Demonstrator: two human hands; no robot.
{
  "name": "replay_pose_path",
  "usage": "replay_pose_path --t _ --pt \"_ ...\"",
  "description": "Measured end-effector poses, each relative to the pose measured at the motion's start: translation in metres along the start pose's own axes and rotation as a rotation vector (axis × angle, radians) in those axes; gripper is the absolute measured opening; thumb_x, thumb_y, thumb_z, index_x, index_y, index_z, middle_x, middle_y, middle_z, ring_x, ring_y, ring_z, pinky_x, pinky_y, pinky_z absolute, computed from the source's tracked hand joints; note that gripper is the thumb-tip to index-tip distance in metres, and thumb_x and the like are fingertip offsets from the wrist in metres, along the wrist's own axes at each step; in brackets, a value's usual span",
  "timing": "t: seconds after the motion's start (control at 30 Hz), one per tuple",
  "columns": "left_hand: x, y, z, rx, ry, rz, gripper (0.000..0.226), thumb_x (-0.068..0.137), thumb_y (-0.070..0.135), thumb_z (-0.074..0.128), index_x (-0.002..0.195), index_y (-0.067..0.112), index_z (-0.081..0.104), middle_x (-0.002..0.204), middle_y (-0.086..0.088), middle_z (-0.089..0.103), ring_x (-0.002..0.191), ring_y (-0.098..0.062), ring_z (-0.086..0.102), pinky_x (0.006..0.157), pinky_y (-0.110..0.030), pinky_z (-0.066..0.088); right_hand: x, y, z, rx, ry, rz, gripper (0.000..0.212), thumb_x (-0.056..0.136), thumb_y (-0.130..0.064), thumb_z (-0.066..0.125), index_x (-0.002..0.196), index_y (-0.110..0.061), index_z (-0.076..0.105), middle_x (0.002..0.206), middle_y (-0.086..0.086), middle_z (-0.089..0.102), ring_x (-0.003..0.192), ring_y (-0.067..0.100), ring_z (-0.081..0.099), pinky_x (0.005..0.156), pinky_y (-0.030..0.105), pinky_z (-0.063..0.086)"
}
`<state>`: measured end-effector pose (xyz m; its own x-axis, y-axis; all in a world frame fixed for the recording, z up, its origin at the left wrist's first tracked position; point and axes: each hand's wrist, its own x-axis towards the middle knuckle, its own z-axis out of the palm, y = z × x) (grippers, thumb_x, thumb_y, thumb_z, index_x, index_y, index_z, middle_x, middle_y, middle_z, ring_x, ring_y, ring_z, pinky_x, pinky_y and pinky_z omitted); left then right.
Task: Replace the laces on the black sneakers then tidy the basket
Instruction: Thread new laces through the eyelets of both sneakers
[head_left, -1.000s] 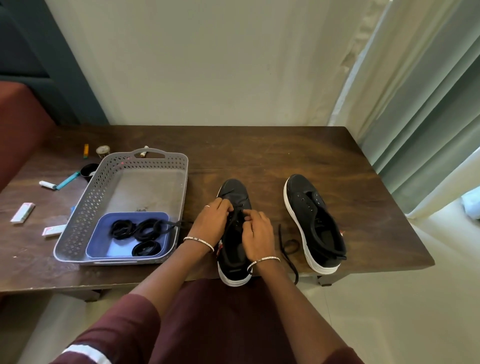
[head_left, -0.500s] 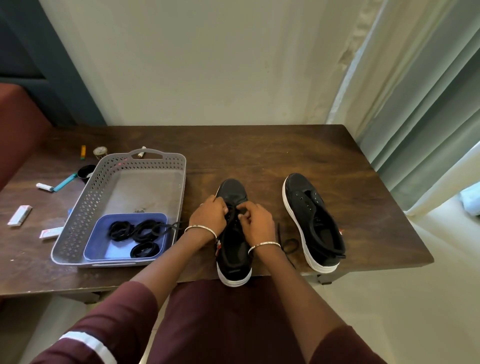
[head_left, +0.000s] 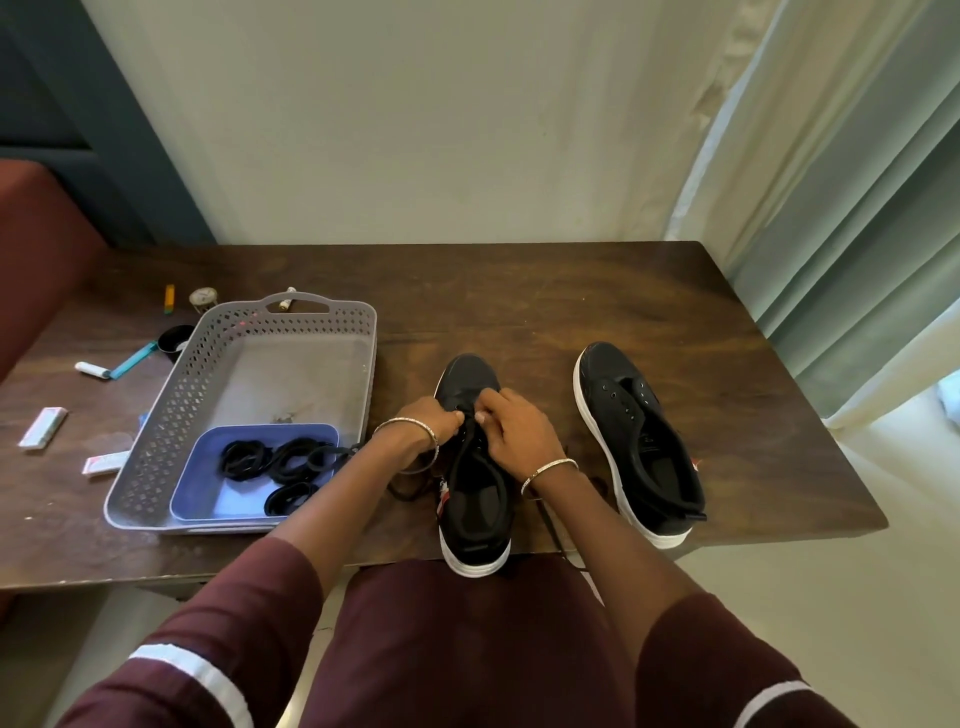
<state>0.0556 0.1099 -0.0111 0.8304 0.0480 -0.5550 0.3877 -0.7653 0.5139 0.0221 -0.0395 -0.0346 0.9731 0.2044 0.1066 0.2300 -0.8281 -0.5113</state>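
In the head view, your left hand and right hand each pinched the black lace over the front eyelets of the near sneaker, which sat at the table's edge. The second sneaker lay unlaced beside it, and spare laces were coiled in the basket. It seemed best to level both ends and keep the lace flat before crossing.

No readable text, label or number on sneakers, basket or table items
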Motion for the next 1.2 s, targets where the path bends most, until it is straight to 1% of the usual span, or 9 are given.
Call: replay_pose_path --t 0.13,0.27,0.33,0.57,0.67,0.83,1.0,1.1,1.2 --pt "0.0 -0.005 0.004 0.0 0.03 -0.025 0.036 0.096 0.037 0.056 0.107 0.005 0.068 0.106 -0.013 0.068 0.097 -0.03 0.064 0.086 -0.035 0.049 0.005 -0.002 0.004 0.015 -0.034 0.03 0.012 0.098 -0.02 0.048 0.094 -0.011 0.055 0.093 0.009 0.056 0.079 0.03 0.055 0.063 0.033 0.033" --pt "0.0 -0.008 0.005 -0.213 -0.005 -0.058 0.035 0.096 0.029 0.059 0.067 0.011 0.061 0.071 -0.009 0.059 0.06 -0.022 0.05 0.069 -0.03 0.041 -0.004 0.006 0.0 0.182 -0.031 0.019 0.003 0.093 -0.017 0.059 0.095 -0.015 0.059 0.092 0.0 0.056 0.082 0.017 0.056 0.07 0.03 0.042" --pt "0.0 -0.011 0.003 -0.229 -0.019 -0.063 0.042 0.097 0.032 0.059 0.06 0.012 0.058 0.062 -0.008 0.052 0.056 -0.021 0.044 0.064 -0.03 0.037 -0.012 0.009 -0.002 0.247 -0.011 0.03 0.01 0.088 -0.018 0.067 0.097 -0.02 0.063 0.092 -0.007 0.055 0.085 0.008 0.056 0.075 0.027 0.046" --pt "-0.004 -0.013 -0.002 -0.207 -0.074 -0.026 0.044 0.099 0.04 0.054 0.066 0.013 0.062 0.066 -0.006 0.051 0.062 -0.02 0.044 0.062 -0.03 0.038 -0.008 0.005 -0.006 0.084 0.054 -0.036 0.011 0.088 -0.022 0.07 0.098 -0.019 0.073 0.091 -0.002 0.067 0.084 0.016 0.063 0.073 0.034 0.051" --pt "-0.004 -0.014 -0.004 -0.221 -0.101 -0.022 0.043 0.1 0.042 0.053 0.068 0.014 0.061 0.067 -0.005 0.048 0.06 -0.017 0.042 0.056 -0.028 0.035 -0.003 0.006 -0.005 -0.03 0.038 -0.143 0.011 0.093 -0.022 0.06 0.095 -0.015 0.069 0.095 0.002 0.064 0.084 0.024 0.062 0.067 0.04 0.05" --pt "-0.005 -0.015 -0.003 -0.245 -0.081 0.031 0.043 0.098 0.041 0.057 0.066 0.013 0.061 0.062 -0.003 0.052 0.058 -0.017 0.044 0.059 -0.029 0.04 0.006 0.007 -0.001 0.001 -0.004 -0.151 0.006 0.092 -0.009 0.056 0.088 -0.014 0.058 0.089 0.002 0.055 0.08 0.024 0.053 0.065 0.034 0.041" --pt "-0.012 -0.029 0.0 -0.142 0.093 0.386 0.007 0.095 0.021 0.064 0.094 0.021 0.057 0.072 0.002 0.06 0.064 -0.014 0.056 0.066 -0.026 0.047 0.013 0.011 0.004 0.101 -0.064 -0.06 0.006 0.087 -0.005 0.056 0.086 -0.011 0.059 0.085 0.006 0.057 0.08 0.026 0.051 0.072 0.032 0.032" --pt "-0.016 -0.035 -0.001 0.02 0.116 0.578 0.021 0.09 0.006 0.064 0.105 0.019 0.059 0.075 -0.002 0.062 0.066 -0.014 0.057 0.067 -0.029 0.049 0.016 0.011 0.003 0.104 -0.082 -0.043 0.005 0.087 -0.007 0.057 0.086 -0.011 0.06 0.084 0.003 0.057 0.08 0.025 0.053 0.075 0.03 0.03" --pt "-0.013 -0.037 -0.001 0.208 0.271 0.675 0.014 0.089 0.016 0.067 0.103 0.019 0.067 0.092 -0.001 0.061 0.086 -0.021 0.061 0.077 -0.037 0.05 0.018 0.011 0.003 0.117 -0.094 -0.021 0.006 0.089 -0.009 0.056 0.087 -0.01 0.061 0.085 0.003 0.057 0.081 0.026 0.054 0.081 0.033 0.036"
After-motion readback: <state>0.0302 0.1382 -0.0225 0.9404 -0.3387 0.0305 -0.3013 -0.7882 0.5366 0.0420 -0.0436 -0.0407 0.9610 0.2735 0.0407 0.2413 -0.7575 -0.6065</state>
